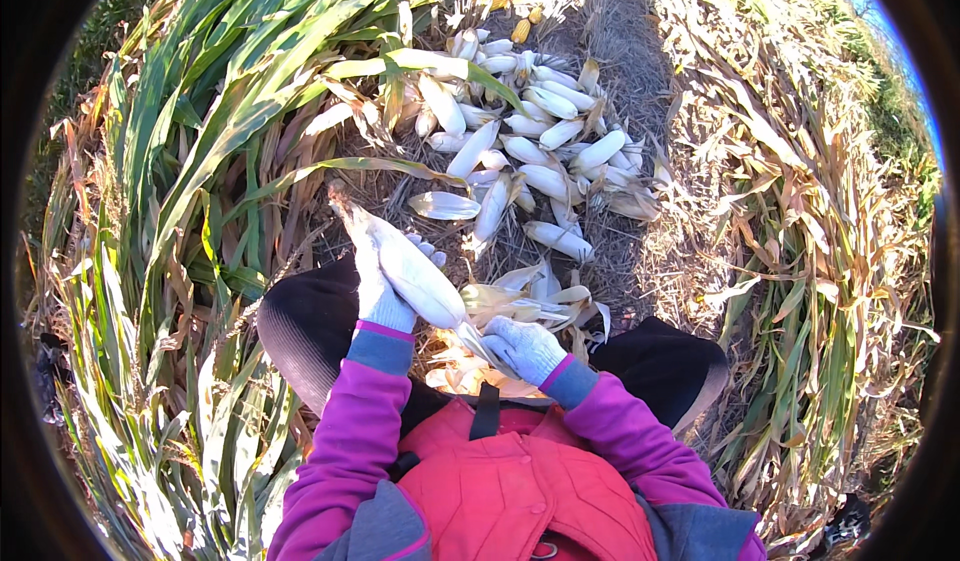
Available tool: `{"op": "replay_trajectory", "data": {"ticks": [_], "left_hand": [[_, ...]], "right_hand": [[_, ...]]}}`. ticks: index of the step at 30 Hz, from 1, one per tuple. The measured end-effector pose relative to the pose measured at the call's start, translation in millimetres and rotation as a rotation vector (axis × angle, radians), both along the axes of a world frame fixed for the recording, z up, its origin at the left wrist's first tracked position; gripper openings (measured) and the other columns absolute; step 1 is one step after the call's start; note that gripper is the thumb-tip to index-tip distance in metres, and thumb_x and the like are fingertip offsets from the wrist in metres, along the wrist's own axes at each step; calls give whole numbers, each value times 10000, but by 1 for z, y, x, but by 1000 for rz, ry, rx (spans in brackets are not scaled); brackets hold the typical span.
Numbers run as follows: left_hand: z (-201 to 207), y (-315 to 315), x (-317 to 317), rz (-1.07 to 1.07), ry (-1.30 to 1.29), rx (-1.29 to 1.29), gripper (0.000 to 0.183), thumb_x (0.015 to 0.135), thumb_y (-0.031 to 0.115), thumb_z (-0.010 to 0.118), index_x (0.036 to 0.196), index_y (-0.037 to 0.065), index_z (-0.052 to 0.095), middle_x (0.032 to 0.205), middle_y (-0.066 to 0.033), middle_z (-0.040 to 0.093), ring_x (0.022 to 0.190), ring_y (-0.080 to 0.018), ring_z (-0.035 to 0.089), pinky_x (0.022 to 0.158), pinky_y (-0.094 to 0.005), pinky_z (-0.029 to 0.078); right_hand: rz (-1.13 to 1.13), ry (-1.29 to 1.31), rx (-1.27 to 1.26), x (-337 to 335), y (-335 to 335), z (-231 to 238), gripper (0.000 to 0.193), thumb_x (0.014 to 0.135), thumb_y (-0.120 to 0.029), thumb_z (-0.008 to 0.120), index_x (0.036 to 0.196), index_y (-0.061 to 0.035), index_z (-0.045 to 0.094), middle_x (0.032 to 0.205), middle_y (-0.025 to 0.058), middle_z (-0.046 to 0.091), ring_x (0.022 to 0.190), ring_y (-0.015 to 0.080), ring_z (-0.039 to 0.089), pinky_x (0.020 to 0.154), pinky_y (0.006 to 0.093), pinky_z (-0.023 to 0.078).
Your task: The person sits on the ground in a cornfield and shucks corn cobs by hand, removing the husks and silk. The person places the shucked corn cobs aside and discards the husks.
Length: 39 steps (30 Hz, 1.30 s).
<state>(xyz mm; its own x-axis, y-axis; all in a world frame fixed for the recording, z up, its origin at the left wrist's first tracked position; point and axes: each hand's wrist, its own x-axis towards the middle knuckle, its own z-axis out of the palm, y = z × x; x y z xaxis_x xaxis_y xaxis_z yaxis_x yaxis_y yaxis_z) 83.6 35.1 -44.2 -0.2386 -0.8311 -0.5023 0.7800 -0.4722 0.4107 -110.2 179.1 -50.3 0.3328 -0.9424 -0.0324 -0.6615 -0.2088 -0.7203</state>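
An ear of corn (418, 276) in pale husk slants in front of me, its brown silk tip up and to the left. My left hand (378, 299), in a white knit glove, is wrapped round the ear from its left side. At the ear's lower end my right hand (526, 349), gloved alike, is closed on the pale husk leaves (478, 343) that trail from it. Loose peeled husks (530, 299) lie just beyond my right hand, between my knees. A single pale husk leaf (444, 206) rests on the ground ahead.
A heap of ears in pale husks (545, 181) lies ahead, with a few bare yellow ears (521, 31) behind it. Cut green stalks (215, 131) are piled along my left. Drier stalks (800, 261) line the right, past straw-covered ground (625, 56).
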Motion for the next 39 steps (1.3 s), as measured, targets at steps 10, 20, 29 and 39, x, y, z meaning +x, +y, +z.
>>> {"op": "replay_trajectory", "data": {"ticks": [10,20,29,39], "left_hand": [[-5,13,-13,-157,178,-110,590,1000,557,419,1248,31,519,1023,-148,650,890,-335,665,893,-529,559],[-6,42,-4,-395,-150,-164,556,929,383,633,1310,17,459,1002,-139,615,880,-275,660,749,-462,595],[18,48,-6,-627,-201,-373,667,836,378,722,1329,6,470,1004,-163,635,826,-269,667,752,-385,575],[5,65,-30,-538,-611,-566,735,748,193,816,1349,-4,442,1158,-115,600,1013,-171,597,869,-321,513]], "right_hand": [[-88,-744,960,47,-11,17,302,895,-230,670,1124,-38,624,795,44,651,715,127,614,638,309,512],[157,462,41,24,2,11,191,925,-313,553,995,-157,640,682,106,655,586,295,674,480,453,520],[-85,246,79,-32,-20,-27,444,861,-292,703,1255,-123,589,1090,182,664,1060,299,663,854,397,541],[-518,-655,186,-16,-73,73,287,849,-118,728,1093,-13,618,919,53,647,836,126,604,767,282,511]]}}
